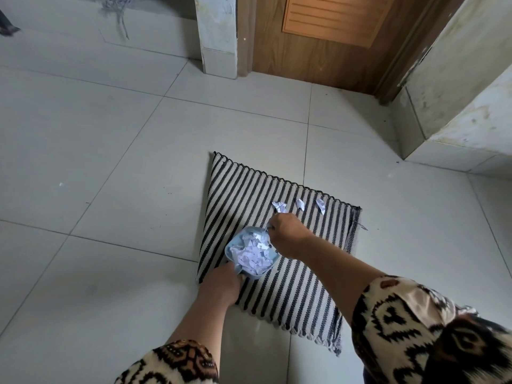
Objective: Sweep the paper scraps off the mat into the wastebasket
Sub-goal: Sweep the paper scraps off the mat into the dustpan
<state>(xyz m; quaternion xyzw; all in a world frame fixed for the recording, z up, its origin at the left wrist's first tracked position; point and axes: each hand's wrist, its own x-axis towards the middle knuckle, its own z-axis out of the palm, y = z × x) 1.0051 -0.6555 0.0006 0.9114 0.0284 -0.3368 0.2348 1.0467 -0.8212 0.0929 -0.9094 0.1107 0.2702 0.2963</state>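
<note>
- At the upper left of the frame, some grey frayed cloth (116, 6) hangs over the pale tiled floor (97, 148).
- Low and left of centre, your left hand (221, 284) grips the near edge of the blue tub (230, 246), with the fingers curled round it.
- The tub sits on the left part of the striped mat (291, 286) and is heaped with white paper scraps (252, 254).
- Your right hand (288, 234) is at the tub's far right rim with its fingers bent downward. I cannot tell whether they pinch anything.
- Just beyond that hand, three loose scraps (300, 204) lie in a row near the mat's far edge, right of centre.
- A brown wooden door (318, 37) fills the upper middle, and a stained wall (457, 79) runs down the upper right.
</note>
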